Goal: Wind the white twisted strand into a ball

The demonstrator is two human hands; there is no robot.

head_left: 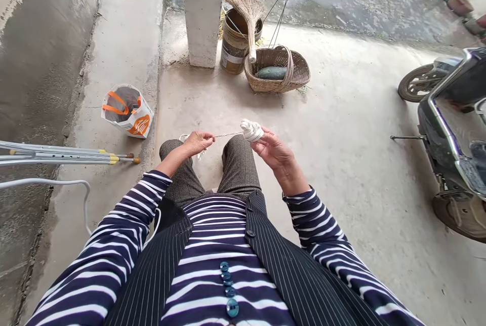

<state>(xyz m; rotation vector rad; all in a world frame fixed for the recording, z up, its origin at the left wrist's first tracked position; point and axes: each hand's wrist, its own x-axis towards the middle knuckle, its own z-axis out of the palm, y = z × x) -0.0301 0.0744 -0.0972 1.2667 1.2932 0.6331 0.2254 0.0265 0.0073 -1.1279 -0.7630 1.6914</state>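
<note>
Right hand (274, 150) is grasping a white wound bundle (251, 130) while left hand (199, 143) is pinching the strand (228, 134) stretching between them.

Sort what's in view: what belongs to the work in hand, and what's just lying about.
In the work:
white bundle, in the right grip
strand, drawn between it and the left grip

Apparently just around:
broom
bucket
wicker basket
scooter
</note>
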